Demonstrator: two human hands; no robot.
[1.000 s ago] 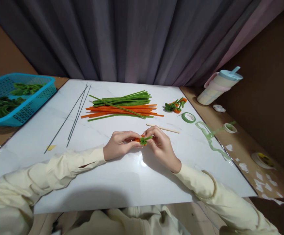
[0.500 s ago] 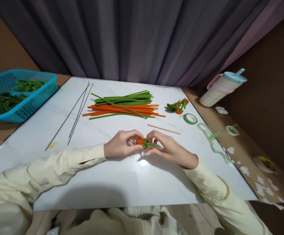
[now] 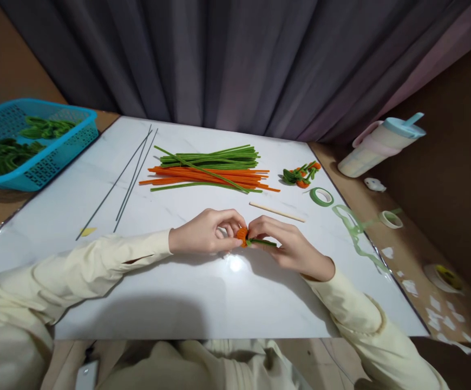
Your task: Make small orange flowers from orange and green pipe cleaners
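The person's left hand (image 3: 209,232) pinches a small orange-and-green piece (image 3: 242,235) by its orange end, thumb below and fingertips above. The piece is between the two hands, over the front half of the white tabletop (image 3: 235,314), its green stem (image 3: 266,243) pointing toward the right hand (image 3: 294,246). That hand has its fingertips up at the green collar and its thumb below the stem (whether they close firmly on it, I cannot tell). Just beyond the right hand lies a pale wooden stick (image 3: 276,212), slanting. Farther back, green fuzzy stems (image 3: 215,158) lie in a bundle behind orange fuzzy stems (image 3: 207,176), with one green stem crossing over both and another along the near side. To their right sits a small cluster of orange-and-green pieces (image 3: 302,184), and near it a roll of green tape (image 3: 313,199); a loose green strip (image 3: 356,238) trails down the table's right edge. On the left, thin dark rods (image 3: 114,183) lie at a slant, one end by a yellow scrap (image 3: 89,232). A blue basket (image 3: 65,149) beyond them holds green looped pieces (image 3: 4,157), and a lidded tumbler (image 3: 375,146) stands at far right.
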